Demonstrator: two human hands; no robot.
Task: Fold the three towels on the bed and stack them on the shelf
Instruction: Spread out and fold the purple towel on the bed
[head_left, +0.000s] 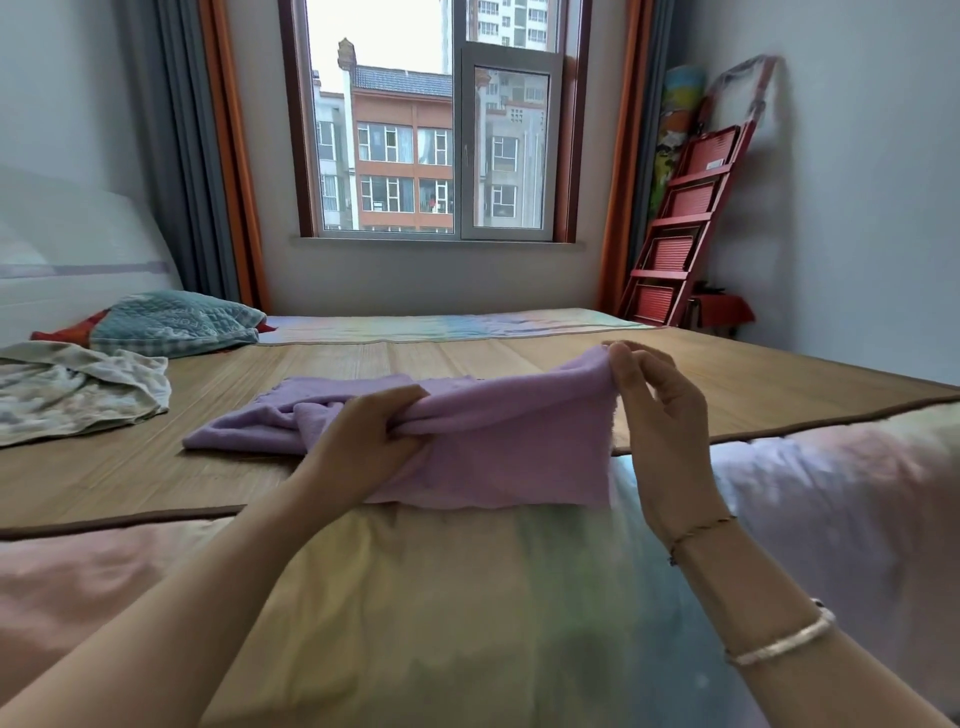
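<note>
1. The left hand (371, 434) grips a bunched middle of the lilac towel (467, 436); the right hand (657, 410) pinches its raised far corner.
2. The towel lies partly on the bamboo mat (727, 384), partly lifted; a crumpled pale towel (78, 389) waits at left.
3. Folding the first towel seems underway; next, likely spread it flat and align its edges.

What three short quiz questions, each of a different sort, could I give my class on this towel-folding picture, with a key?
1. True or false: both hands hold the purple towel.
2. What does the right hand do? A) pinches the towel's top corner B) rests on the mat C) holds the pillow
3. Fill in: the white crumpled towel lies to the ___ of the purple one.

Key: 1 true, since the left hand grips its bunched middle; 2 A; 3 left.
</note>
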